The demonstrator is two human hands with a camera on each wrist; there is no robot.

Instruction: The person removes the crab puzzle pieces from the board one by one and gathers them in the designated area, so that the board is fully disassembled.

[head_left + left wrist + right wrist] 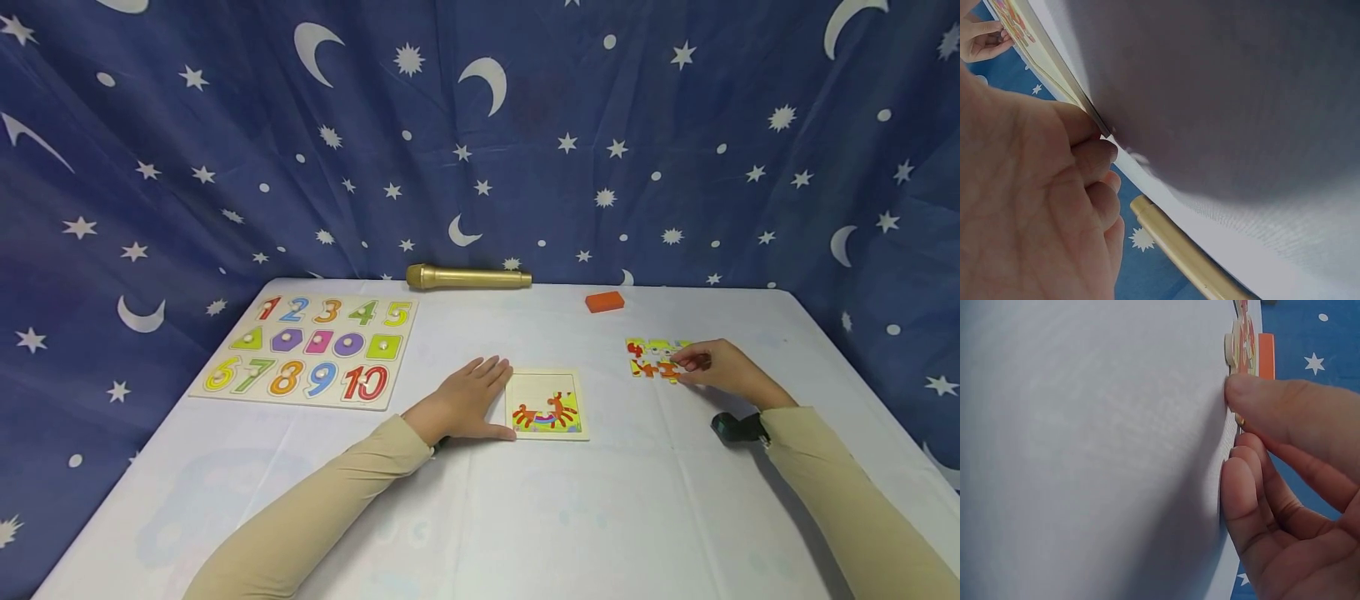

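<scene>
A square wooden puzzle board (543, 382) lies on the table, its lower part filled with pieces showing an orange animal on a green and yellow ground. My left hand (468, 404) rests at its left side, fingers extended and touching the board's edge. In the left wrist view the fingertips meet that edge (1063, 75). Farther right lies a group of loose jigsaw pieces (651, 368), yellow, orange and red. At their right side is my right hand (720, 371), thumb and forefinger pinching a puzzle piece (1239, 419), mostly hidden by the fingers.
A wooden board of numbers and shapes (303, 354) lies at the table's left. Along the back edge are a gold microphone (472, 277) and an orange block (604, 302). A blue curtain (525, 167) with moons and stars hangs behind the white-covered table (585, 517).
</scene>
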